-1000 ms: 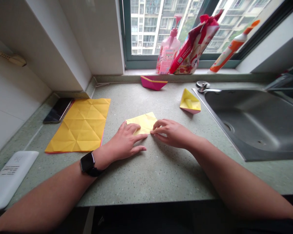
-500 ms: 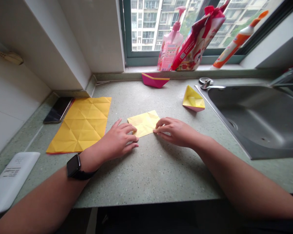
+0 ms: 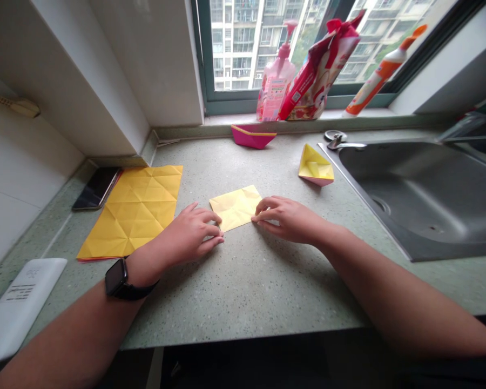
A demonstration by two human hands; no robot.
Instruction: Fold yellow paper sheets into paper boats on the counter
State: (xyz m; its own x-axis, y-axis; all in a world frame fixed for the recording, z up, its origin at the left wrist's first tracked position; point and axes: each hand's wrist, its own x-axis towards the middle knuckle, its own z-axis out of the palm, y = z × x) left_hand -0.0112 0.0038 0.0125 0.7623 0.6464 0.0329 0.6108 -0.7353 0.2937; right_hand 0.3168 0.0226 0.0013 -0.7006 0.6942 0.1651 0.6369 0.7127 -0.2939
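Observation:
A small, folded pale-yellow sheet of origami paper (image 3: 237,208) lies on the counter between my hands. My left hand (image 3: 192,232), with a black watch at the wrist, has its fingertips closed at the paper's near-left corner. On the opposite side, my right hand (image 3: 281,216) pinches the near-right corner between thumb and fingers. Several creased orange-yellow sheets (image 3: 140,210) are stacked to the left of my left hand. Beyond the paper sits a magenta paper boat (image 3: 253,139). A yellow-and-pink paper boat (image 3: 316,167) rests farther right.
A dark phone (image 3: 96,188) lies beside the stack, and a white power bank (image 3: 22,308) is at the near left. The steel sink (image 3: 429,194) is set in on the right. A pink pump bottle (image 3: 274,89), a red bag (image 3: 322,75) and an orange-white bottle (image 3: 378,78) line the windowsill.
My left fingertips have drawn slightly back toward the paper's near-left corner. The right hand keeps its place at the near-right corner. The whole view has shifted a little.

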